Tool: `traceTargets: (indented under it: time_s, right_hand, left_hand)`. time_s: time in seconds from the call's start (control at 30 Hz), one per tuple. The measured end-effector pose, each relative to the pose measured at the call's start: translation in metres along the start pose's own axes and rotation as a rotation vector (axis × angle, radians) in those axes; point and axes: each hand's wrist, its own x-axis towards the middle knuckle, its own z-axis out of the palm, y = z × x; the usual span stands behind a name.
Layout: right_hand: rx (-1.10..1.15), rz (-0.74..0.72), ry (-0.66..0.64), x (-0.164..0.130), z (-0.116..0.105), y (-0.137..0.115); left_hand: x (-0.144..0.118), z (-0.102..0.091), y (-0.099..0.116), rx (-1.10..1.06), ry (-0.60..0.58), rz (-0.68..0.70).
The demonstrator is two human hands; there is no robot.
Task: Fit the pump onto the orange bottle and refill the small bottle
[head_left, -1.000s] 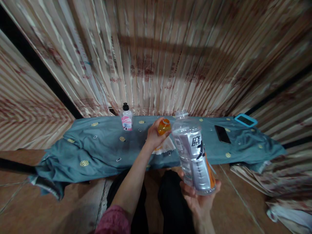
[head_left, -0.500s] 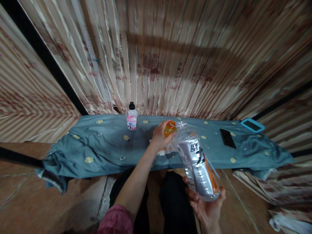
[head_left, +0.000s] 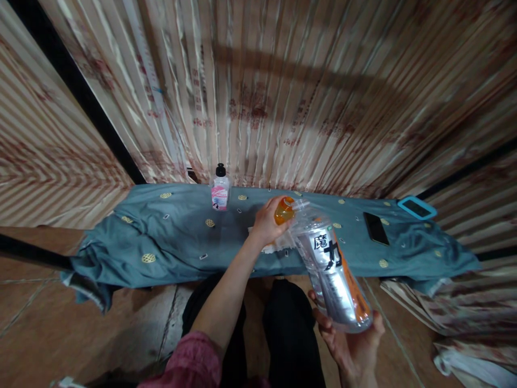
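Observation:
My left hand is closed around a small see-through orange container, held above the cloth. The container is right against the neck of a large clear plastic bottle; whether they touch I cannot tell. This bottle has a silver and orange label and lies tilted, its neck toward my left hand and its base toward me. My right hand grips the bottle near the base, with the thumb on the right side and fingers on the left. White tissue lies on the cloth below my left hand, partly hidden.
A grey-green patterned cloth covers the low bench. On it stand a clear bottle with a pink label and black cap, a dark phone and a blue-framed device. Striped curtains hang behind.
The large bottle has turned a little, so more of its label faces up, and its base has moved slightly right with my right hand. My left hand keeps its hold on the orange container.

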Motion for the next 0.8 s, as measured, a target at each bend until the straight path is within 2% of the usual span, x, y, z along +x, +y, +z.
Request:
traceTargets:
  time_s: [0.2, 0.4, 0.5, 0.6, 0.7, 0.8]
  right_hand:
    - [-0.059, -0.078, 0.174, -0.009, 0.006, -0.003]
    - [-0.11, -0.089, 0.107, -0.015, -0.009, -0.007]
    - [-0.14, -0.126, 0.109, -0.015, -0.009, -0.008]
    - [-0.152, -0.144, 0.178, -0.017, 0.003, -0.004]
    - [-0.141, -0.175, 0.301, -0.02, 0.023, 0.001]
    - [-0.121, -0.187, 0.366, -0.023, 0.042, 0.005]
  left_hand:
    - [0.0, 0.001, -0.001, -0.005, -0.002, -0.007]
    - [0.0, 0.002, -0.002, -0.016, 0.004, -0.014]
    - [-0.001, 0.003, -0.003, -0.022, 0.005, -0.01]
    - [-0.001, 0.003, -0.002, -0.015, 0.006, -0.019]
    - [-0.001, 0.004, -0.002, -0.013, 0.011, -0.017]
    - [0.0, 0.005, -0.003, -0.015, 0.017, -0.004]
